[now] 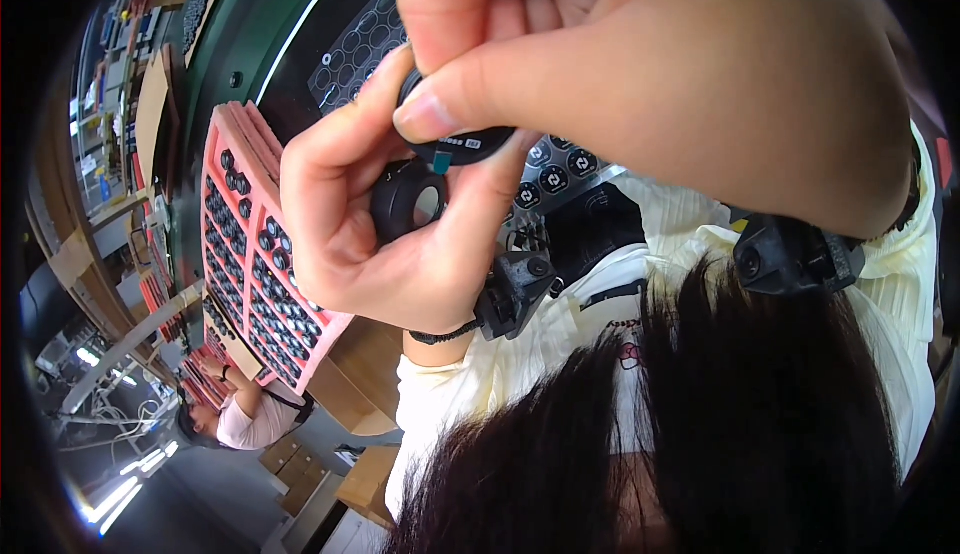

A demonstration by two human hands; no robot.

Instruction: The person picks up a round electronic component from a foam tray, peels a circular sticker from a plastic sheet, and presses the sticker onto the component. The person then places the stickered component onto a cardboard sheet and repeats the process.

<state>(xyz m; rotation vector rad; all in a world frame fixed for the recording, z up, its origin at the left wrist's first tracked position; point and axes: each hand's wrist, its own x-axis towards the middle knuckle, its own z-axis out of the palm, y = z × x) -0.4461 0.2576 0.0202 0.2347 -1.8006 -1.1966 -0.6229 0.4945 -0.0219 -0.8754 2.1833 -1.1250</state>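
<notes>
My left hand (370,244) is curled round a black round part (392,206) with a pale grey face, held in the palm. At its fingertips is a black disc (485,141) with small white print and a teal tab at its edge. From the upper right comes my right hand (600,74), closed, its thumb pressing on the disc and its index finger bent beside it. The two hands meet at the disc and hide much of it. Whether the disc is joined to the black part I cannot tell.
A pink foam tray (240,254) with several black round parts in its compartments is at the left. Beyond my hands, a sheet (350,59) with circular outlines lies on the green table (240,44). A sheet of black round stickers (550,179) is behind them. Another person (260,419) is farther left.
</notes>
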